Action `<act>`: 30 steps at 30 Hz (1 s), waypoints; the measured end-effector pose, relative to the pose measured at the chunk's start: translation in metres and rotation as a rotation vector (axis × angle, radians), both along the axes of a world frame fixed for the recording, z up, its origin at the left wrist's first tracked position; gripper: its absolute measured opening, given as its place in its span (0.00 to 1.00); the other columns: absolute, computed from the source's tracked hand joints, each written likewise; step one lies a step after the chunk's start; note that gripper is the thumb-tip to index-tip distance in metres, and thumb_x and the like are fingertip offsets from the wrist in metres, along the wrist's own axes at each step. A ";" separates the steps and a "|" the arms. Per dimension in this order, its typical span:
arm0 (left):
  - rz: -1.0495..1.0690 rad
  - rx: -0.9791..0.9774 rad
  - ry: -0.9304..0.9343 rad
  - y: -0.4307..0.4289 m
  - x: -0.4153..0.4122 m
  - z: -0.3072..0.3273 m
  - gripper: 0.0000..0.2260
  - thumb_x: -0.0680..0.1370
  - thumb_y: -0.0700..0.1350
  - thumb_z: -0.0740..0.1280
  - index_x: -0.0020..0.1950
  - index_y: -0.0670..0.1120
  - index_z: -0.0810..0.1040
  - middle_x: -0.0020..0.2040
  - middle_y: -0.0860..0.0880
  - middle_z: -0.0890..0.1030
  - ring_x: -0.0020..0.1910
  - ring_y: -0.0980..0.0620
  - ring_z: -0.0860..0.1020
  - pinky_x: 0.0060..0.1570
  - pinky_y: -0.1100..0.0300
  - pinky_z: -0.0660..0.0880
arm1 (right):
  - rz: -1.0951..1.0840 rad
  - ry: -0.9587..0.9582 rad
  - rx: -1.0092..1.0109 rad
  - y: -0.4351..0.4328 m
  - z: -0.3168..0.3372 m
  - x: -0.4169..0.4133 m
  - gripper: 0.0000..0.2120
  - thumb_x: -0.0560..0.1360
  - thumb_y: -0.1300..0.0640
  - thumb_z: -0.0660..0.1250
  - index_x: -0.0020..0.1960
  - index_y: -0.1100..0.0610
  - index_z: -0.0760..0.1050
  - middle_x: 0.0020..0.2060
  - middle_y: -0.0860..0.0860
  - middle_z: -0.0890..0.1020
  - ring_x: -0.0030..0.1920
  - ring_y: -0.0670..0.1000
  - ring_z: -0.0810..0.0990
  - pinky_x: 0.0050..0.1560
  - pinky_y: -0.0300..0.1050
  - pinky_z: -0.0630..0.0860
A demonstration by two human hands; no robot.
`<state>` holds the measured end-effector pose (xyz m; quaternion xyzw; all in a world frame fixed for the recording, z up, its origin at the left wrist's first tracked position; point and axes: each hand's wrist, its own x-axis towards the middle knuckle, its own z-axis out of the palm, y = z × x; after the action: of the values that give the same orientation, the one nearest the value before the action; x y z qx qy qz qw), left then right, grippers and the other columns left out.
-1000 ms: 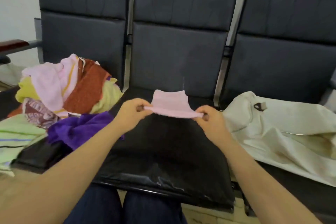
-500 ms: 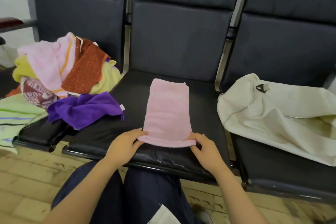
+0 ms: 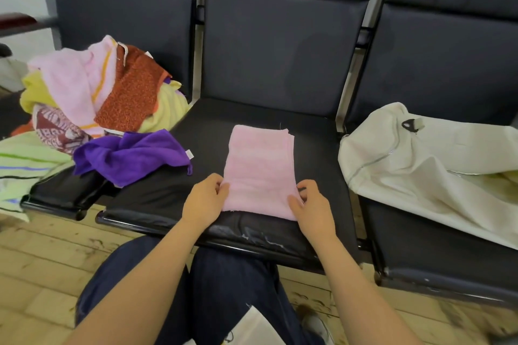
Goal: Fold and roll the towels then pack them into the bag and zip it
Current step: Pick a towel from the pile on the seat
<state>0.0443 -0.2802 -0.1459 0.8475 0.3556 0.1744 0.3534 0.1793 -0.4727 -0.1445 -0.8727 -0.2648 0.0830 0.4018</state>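
- At the near edge of the middle seat (image 3: 316, 154), the left grip (image 3: 208, 199) pinches the near-left corner of the folded pink towel (image 3: 260, 165), fingers curled against its edge.
- Right grip (image 3: 312, 204) holds the near-right corner the same way, thumb on top of the cloth. Both are clenched on the towel; neither is free.
- Pink towel lies flat as a narrow strip, long axis toward 12 o'clock. Layers at the far end sit slightly offset.
- Judged step: folding done, roll about to start from the near end.
- Risk 1: uneven pull between the two grips would skew the roll into a cone, and the offset layers would splay.
- Risk 2: the seat covering looks slick, so the strip may slide toward 12 o'clock instead of turning over.
- Risk 3: a slack roll could unwind on the carry to the cream bag (image 3: 420, 165), slumped on the next seat at 3 o'clock, mouth apparently partly open.
- Purple towel (image 3: 131, 154) at 9 o'clock, near but apart; heap of unfolded towels (image 3: 92, 92) beyond at 10 o'clock. Most of the task remains.
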 end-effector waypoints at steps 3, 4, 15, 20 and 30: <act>0.070 0.015 -0.104 -0.003 0.000 -0.003 0.07 0.78 0.47 0.66 0.51 0.47 0.70 0.39 0.50 0.76 0.37 0.51 0.75 0.40 0.58 0.71 | -0.059 -0.034 0.058 0.001 -0.003 0.001 0.15 0.77 0.53 0.68 0.60 0.52 0.67 0.53 0.45 0.71 0.44 0.44 0.74 0.39 0.30 0.68; 0.083 0.012 -0.171 -0.002 0.000 -0.004 0.09 0.77 0.46 0.68 0.52 0.47 0.70 0.42 0.50 0.76 0.38 0.52 0.74 0.41 0.58 0.71 | -0.037 -0.066 0.080 -0.001 -0.004 0.001 0.13 0.76 0.55 0.68 0.59 0.51 0.68 0.56 0.44 0.68 0.46 0.44 0.74 0.41 0.28 0.68; -0.399 0.247 0.034 0.005 -0.012 -0.008 0.23 0.67 0.52 0.58 0.60 0.50 0.78 0.60 0.53 0.77 0.59 0.52 0.74 0.63 0.56 0.69 | 0.269 -0.216 -0.108 -0.005 -0.011 0.007 0.11 0.71 0.64 0.64 0.50 0.50 0.74 0.49 0.45 0.74 0.51 0.46 0.71 0.54 0.41 0.69; -0.396 0.247 0.166 0.011 0.001 -0.002 0.16 0.78 0.46 0.63 0.66 0.49 0.72 0.58 0.49 0.78 0.53 0.49 0.76 0.58 0.54 0.72 | 0.230 -0.237 -0.128 -0.001 -0.008 0.006 0.11 0.76 0.60 0.62 0.57 0.53 0.76 0.50 0.44 0.74 0.51 0.46 0.72 0.57 0.41 0.69; -0.717 0.654 0.260 0.034 0.017 0.005 0.24 0.72 0.59 0.49 0.56 0.50 0.76 0.53 0.52 0.78 0.51 0.52 0.74 0.53 0.58 0.69 | 0.208 -0.289 -0.190 0.003 -0.009 0.004 0.13 0.76 0.55 0.64 0.60 0.51 0.73 0.52 0.42 0.73 0.51 0.43 0.70 0.61 0.40 0.62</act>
<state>0.0610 -0.2461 -0.1404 0.9975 0.0097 0.0371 0.0598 0.1832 -0.4699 -0.1532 -0.8776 -0.3992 0.0226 0.2646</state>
